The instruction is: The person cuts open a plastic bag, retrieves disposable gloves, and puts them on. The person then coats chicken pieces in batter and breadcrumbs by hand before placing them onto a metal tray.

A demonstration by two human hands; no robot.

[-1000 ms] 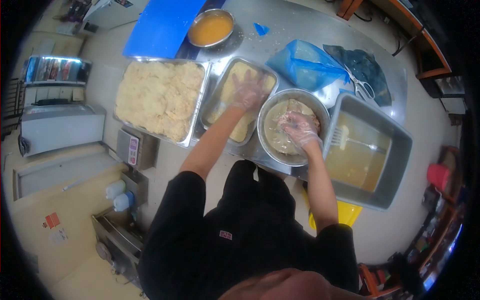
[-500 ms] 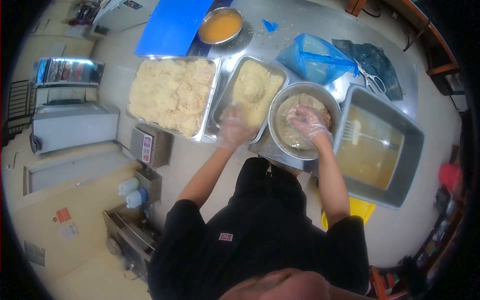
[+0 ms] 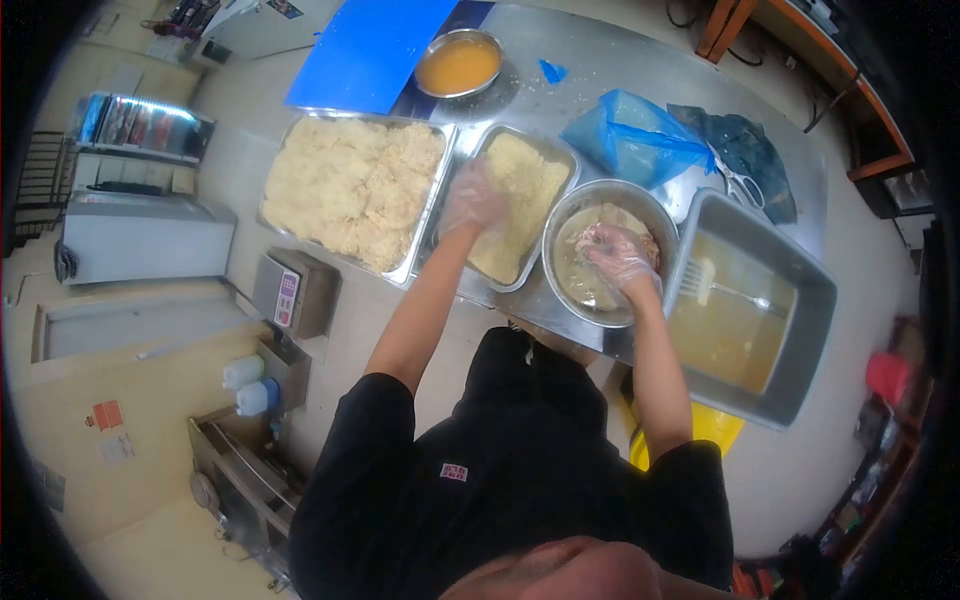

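Observation:
Both hands wear clear plastic gloves. My left hand (image 3: 473,200) is at the left side of a metal tray of pale breadcrumbs (image 3: 525,190), its fingers stretched forward and slightly blurred, with nothing visible in them. My right hand (image 3: 622,256) reaches into a round metal bowl (image 3: 553,262) of whitish batter. Its fingers curl around a pinkish piece of raw meat (image 3: 598,236), partly hidden by the glove. More meat sits in the batter beside it. Left of the crumbs, a larger metal tray (image 3: 449,165) is filled with crumb-coated pieces (image 3: 345,190).
Right of the bowl stands a grey tub (image 3: 820,340) of yellowish liquid with a slotted turner (image 3: 735,290). Behind lie a blue plastic bag (image 3: 635,140), scissors (image 3: 738,182), a bowl of orange liquid (image 3: 460,65) and a blue board (image 3: 370,50). A scale (image 3: 292,290) stands at left.
My left hand has moved forward along the crumb tray, and the crumb mound looks flatter. My right hand stays in the bowl, its fingers lower against the meat. The view has shifted slightly.

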